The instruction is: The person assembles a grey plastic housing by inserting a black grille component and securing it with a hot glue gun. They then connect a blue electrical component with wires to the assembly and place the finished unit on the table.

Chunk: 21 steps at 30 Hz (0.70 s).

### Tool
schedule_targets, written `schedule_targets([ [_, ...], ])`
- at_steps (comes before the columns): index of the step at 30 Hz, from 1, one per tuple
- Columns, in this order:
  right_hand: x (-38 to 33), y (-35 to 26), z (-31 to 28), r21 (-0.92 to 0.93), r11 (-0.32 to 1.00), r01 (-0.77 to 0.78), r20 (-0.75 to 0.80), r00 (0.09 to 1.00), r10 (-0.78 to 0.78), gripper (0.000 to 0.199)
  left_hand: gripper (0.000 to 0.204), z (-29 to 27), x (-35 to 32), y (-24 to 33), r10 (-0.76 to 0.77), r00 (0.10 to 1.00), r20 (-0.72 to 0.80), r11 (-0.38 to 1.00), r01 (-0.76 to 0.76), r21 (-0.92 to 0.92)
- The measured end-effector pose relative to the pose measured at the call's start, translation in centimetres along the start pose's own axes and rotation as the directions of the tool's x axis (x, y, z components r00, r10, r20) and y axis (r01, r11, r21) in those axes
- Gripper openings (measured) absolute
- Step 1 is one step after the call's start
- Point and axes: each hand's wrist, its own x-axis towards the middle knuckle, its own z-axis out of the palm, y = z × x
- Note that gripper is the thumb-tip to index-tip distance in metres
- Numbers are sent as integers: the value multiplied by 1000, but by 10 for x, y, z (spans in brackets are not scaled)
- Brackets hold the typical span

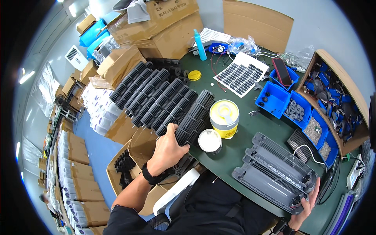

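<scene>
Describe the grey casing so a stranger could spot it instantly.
Start at the dark green table and find the yellow tub. Right of it, the right hand holds one end of the grey casing. Two long, parallel open troughs set it apart from the blue bins beyond.

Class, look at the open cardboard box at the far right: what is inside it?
The cardboard box holds a jumble of blue and dark parts. Whatever lies beneath the top ones is covered.

A green table [247, 127] carries rollers [175, 102], grey casing [270, 178], tubs [225, 124], bins [272, 100]
</scene>
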Motion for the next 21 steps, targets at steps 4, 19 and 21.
schedule_targets([
  [4, 4, 8, 28, -6, 999, -45, 33, 998, 46, 109, 70, -1, 3, -14, 34, 999, -30, 998, -36, -51],
  [19, 18, 24, 84, -200, 978, -57, 87, 993, 76, 110, 60, -20, 1, -15, -73, 982, -173, 981, 39, -191],
  [21, 17, 23, 84, -198, 978, -73, 81, 993, 90, 108, 55, -24, 2, -16, -26, 963, -267, 987, -17, -157],
])
